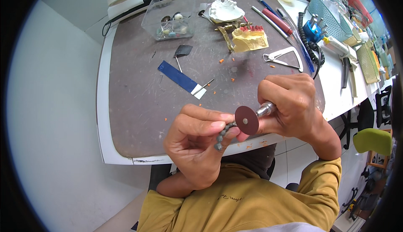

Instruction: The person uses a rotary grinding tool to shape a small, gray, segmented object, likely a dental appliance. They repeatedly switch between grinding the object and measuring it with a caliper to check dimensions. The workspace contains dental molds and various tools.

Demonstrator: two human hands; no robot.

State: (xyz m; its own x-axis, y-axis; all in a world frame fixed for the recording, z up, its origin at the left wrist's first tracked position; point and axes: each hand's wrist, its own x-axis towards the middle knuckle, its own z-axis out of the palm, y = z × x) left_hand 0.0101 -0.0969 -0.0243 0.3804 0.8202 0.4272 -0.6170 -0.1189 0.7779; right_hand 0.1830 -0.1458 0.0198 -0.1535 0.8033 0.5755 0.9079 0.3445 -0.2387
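Near the table's front edge my left hand (194,141) pinches a curved grey metal dental bridge (219,138) between thumb and fingertips. Its beaded row of tooth shapes hangs down toward my palm. My right hand (290,106) is wrapped round a silver rotary handpiece (266,109), which carries a round dark-red cutting disc (247,120). The disc stands right beside the bridge and covers its right end, so I cannot tell whether they touch. Most of the handpiece's body is hidden in my right fist.
A dental model with red teeth (250,38) and a white plaster cast (226,11) stand at the back. Left of them is a clear box (170,24) of small burs. A blue strip (180,77), a caliper (286,59) and orange crumbs lie on the brown mat (134,106).
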